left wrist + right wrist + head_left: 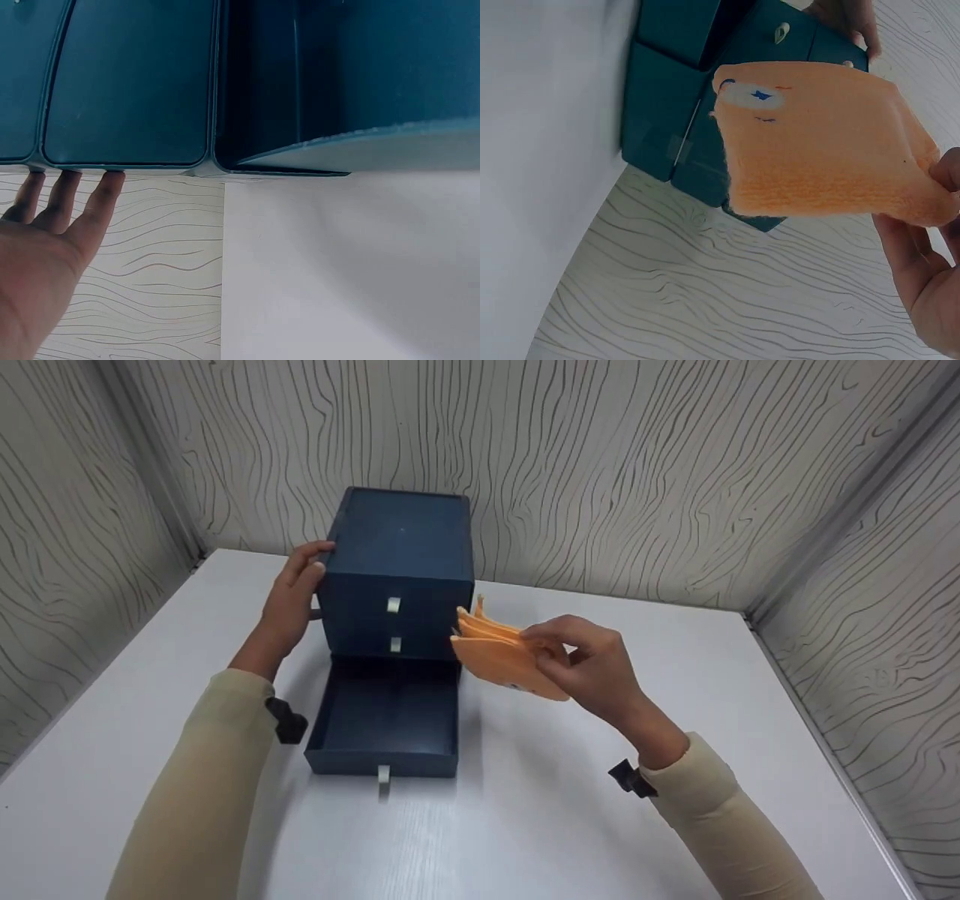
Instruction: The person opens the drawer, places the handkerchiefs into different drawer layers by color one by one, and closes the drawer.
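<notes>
A dark blue drawer cabinet (405, 536) stands on the table, its lowest drawer (382, 763) pulled out toward me and the two above it closed. My left hand (289, 596) rests against the cabinet's left side near the top; in the left wrist view its fingertips (112, 180) touch the side wall, fingers fairly straight. Between thumb and fingers, my right hand (596, 667) pinches one end of a folded orange towel (499, 656). The towel hangs in the air just right of the cabinet, above the table. A white patch with blue marks shows on the towel (817, 142) in the right wrist view.
The white table (600, 825) extends on both sides of the cabinet and in front of it. Wood-grain patterned panels (600, 472) close off the back and sides. Small light pull tabs (394, 605) stick out from the drawer fronts.
</notes>
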Demonstrator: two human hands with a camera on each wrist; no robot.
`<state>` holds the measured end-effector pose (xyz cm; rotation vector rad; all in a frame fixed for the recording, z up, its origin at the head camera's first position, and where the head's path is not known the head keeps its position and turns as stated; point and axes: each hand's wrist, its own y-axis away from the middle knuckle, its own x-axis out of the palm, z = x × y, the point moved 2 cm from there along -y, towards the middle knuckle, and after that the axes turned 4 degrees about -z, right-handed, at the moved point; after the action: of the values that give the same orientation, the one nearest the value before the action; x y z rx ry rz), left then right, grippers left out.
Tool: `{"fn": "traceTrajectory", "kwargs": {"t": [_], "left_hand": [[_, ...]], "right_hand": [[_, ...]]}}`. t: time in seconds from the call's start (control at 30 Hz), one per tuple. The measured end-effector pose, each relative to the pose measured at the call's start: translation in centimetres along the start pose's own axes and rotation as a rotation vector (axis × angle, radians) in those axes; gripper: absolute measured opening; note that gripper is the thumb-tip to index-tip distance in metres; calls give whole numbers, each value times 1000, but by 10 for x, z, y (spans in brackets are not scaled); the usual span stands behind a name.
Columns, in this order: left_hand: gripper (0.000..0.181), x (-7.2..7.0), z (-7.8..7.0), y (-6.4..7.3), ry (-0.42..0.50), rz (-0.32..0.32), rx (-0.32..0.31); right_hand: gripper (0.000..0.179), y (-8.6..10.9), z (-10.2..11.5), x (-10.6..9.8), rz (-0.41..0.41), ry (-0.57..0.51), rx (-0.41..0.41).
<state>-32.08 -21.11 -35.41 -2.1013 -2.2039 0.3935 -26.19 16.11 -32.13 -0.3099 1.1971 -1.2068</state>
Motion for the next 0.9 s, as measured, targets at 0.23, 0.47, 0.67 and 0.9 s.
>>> {"fn": "traceTrajectory", "kwargs": {"t": [0.23,0.47,0.67,0.9], "left_hand": [[44,-3,14,-8,-33,-12,15],[45,-2,14,-7,-75,-35,22],[44,-1,14,-9,-84,-47,3],[43,-2,17,-10,-71,-42,-4]], "right_hand": [[31,-13,22,28,55,-17,-92],[27,-27,37,57,92,-23,-133],[24,-36,38,87,100,-4,-131],[23,-34,31,122,117,-6,-104]]}}
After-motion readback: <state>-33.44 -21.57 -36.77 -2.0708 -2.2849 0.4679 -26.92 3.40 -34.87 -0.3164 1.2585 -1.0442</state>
